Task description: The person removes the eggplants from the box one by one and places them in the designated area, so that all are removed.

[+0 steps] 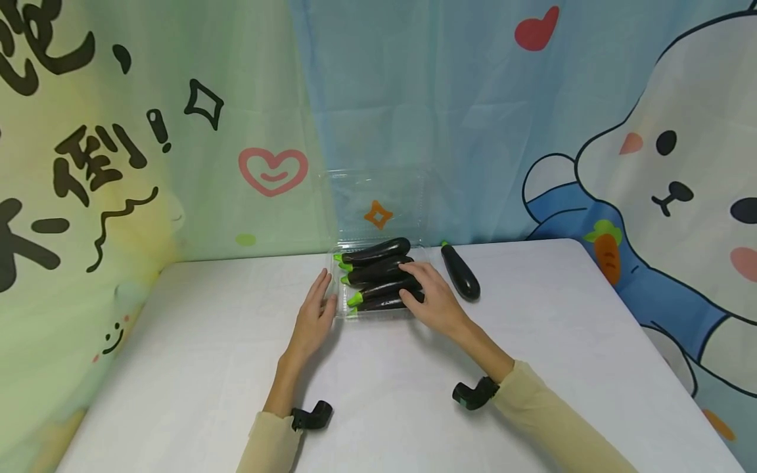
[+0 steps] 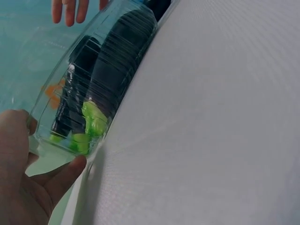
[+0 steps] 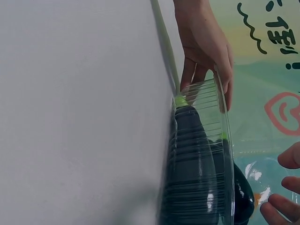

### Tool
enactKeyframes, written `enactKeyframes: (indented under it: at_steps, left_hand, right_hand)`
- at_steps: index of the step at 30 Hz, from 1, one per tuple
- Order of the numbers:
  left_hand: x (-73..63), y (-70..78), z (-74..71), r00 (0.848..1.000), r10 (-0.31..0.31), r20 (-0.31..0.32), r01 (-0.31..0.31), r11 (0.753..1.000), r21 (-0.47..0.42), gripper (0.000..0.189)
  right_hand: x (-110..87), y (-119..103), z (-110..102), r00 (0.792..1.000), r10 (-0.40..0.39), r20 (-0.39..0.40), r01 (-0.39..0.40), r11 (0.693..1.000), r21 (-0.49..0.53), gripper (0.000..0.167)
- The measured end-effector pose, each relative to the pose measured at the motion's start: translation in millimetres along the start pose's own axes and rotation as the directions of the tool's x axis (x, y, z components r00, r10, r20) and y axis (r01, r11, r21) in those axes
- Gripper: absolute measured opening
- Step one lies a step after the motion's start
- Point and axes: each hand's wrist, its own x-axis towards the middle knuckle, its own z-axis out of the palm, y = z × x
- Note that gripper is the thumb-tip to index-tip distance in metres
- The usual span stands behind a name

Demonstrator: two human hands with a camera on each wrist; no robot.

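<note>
Several dark, glossy eggplants (image 1: 378,270) with green stem ends lie side by side in a clear plastic clamshell box (image 3: 204,93). Its lid (image 1: 355,220) stands raised at the back. My left hand (image 1: 310,320) is at the box's left end, fingers straight along the side, with the thumb near the lower corner in the left wrist view. Over the box's right end hovers my right hand (image 1: 436,299), fingers spread and slightly bent above the eggplants' round ends. In the right wrist view its fingertips stand apart, with nothing between them.
One more eggplant (image 1: 462,274) lies on the white table (image 1: 236,381) just right of the box. A printed cloth backdrop (image 1: 473,131) hangs behind the table's back edge, close to the raised lid. Black camera mounts (image 1: 473,394) sit on both wrists.
</note>
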Motion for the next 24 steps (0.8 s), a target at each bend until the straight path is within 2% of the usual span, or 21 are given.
enactKeyframes:
  at_steps: [6,14,19,24]
  left_hand:
    - [0.2,0.9,-0.4,1.0,-0.008,-0.003,0.008,1.0,-0.018,0.051]
    - [-0.2,1.1,-0.1,1.0,-0.017,0.003,0.017,0.999,-0.037,0.051]
    - [-0.3,2.6,-0.2,1.0,-0.011,0.005,0.011,1.0,-0.027,0.051]
    - [0.2,1.8,0.0,1.0,-0.01,0.003,0.01,1.0,-0.009,0.051]
  right_hand:
    - [6.1,-3,-1,0.998,-0.054,0.013,0.054,0.998,-0.017,0.047]
    - [16.3,-5,-5,0.993,-0.085,0.079,0.089,0.995,-0.052,0.049]
    - [26.3,-6,-6,0.988,-0.122,0.096,0.132,0.986,-0.1,0.048]
    - [34.2,-10,-5,0.983,-0.124,0.135,0.14,0.983,-0.118,0.047]
